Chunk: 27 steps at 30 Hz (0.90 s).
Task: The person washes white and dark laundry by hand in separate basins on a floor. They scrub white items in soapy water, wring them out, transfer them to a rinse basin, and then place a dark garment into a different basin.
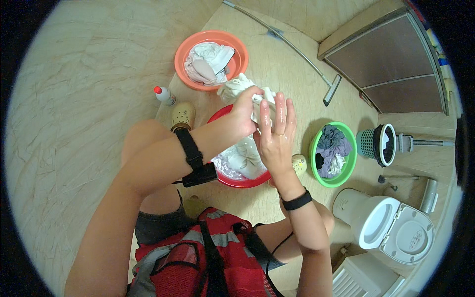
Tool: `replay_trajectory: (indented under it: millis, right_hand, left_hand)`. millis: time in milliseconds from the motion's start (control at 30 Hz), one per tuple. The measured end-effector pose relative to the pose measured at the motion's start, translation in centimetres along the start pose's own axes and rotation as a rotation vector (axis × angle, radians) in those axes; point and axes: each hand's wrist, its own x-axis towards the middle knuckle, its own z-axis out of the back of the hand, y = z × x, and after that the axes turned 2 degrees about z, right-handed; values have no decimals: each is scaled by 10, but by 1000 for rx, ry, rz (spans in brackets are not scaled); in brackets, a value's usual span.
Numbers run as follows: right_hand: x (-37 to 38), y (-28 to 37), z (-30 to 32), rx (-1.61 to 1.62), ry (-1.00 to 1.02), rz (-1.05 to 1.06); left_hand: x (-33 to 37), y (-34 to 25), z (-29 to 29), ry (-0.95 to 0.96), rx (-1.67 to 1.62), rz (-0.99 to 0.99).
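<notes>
A bunched wet white cloth point(236, 89) hangs over the far side of the red basin point(241, 183), gripped by my left hand point(243, 110). Right beside it, my right hand point(275, 141) is raised, wet, with its fingers stretched out; some of the cloth shows behind them. More white fabric point(243, 161) lies in sudsy water in the basin. My forearms and hands hide part of that basin.
Beyond stands an orange basin point(180, 69) with pale clothes, near a white red-capped bottle point(165, 95). To the right are a green basin point(315, 171) with dark and purple clothes, a wastebasket point(366, 142), a toilet point(378, 225) and a floor squeegee point(332, 90).
</notes>
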Motion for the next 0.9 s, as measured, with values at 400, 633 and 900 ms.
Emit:
replay_trajectory:
  millis: [400,633,900]
  right_hand:
    - [-12,-12,-48,836,232,-624]
    - [-9,-7,-33,1356,547,-1287]
    - [-26,-32,-34,2060,876,-1199]
  left_hand:
    - [6,28,9,-234,440,-613]
    - [3,24,14,-155,706,-561]
    - [-5,18,-1,61,716,-512]
